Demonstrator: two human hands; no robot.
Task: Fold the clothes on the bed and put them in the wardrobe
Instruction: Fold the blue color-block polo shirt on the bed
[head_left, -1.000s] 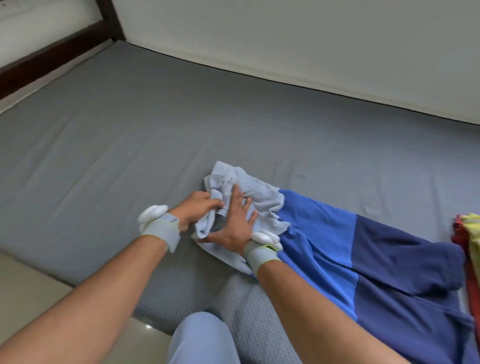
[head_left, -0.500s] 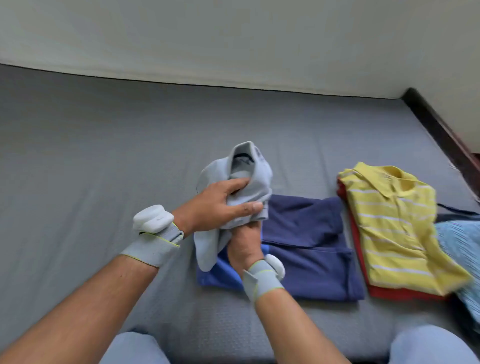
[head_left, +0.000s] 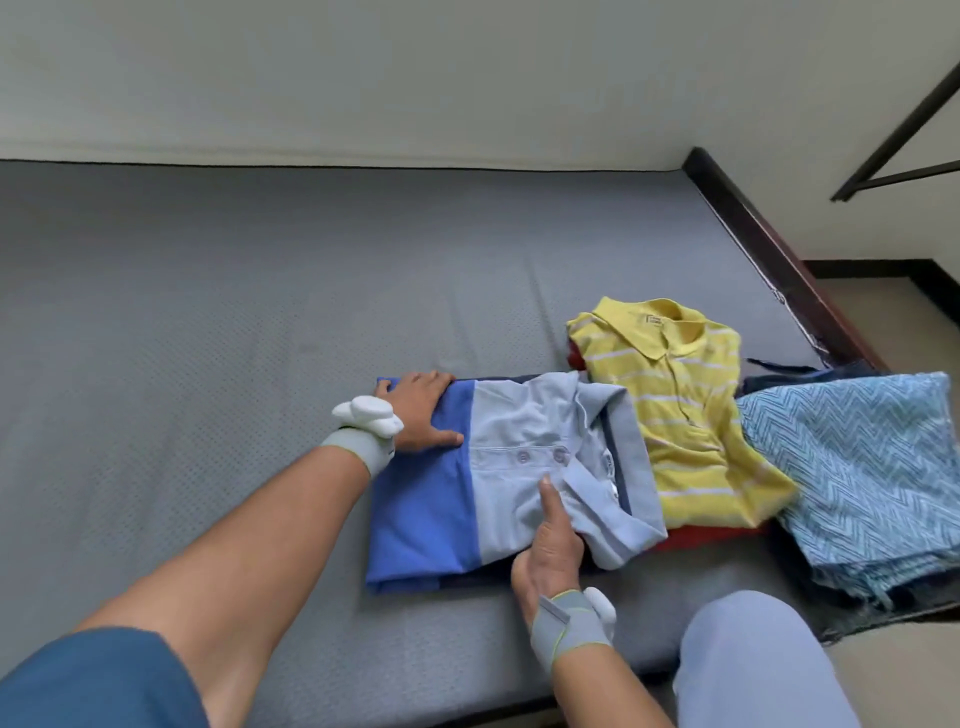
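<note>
Two hands are down on the blue polo shirt (head_left: 498, 483), which lies folded on the grey mattress (head_left: 208, 364) near its front edge, collar end toward the yellow striped shirt (head_left: 680, 405) and overlapping its near side. That yellow one sits on a red garment (head_left: 711, 535), and a blue zigzag cloth (head_left: 862, 467) lies just beside them on the right.

From this one head view, I judge the polo to be light, soft knit with no stiffness, so the fold will slump if I lift it by a corner. I would slide flat palms under both short ends and carry it level.

My left hand (head_left: 421, 410) rests on the far left end of the shirt, fingers reaching over its edge and thumb flat on the bright blue panel; it presses, gripping nothing. My right hand (head_left: 550, 551) lies at the near edge, thumb stretched out on the pale chest panel below the buttons (head_left: 540, 456). Its fingers disappear under the collar flap, so I cannot tell whether they pinch the fabric.
</note>
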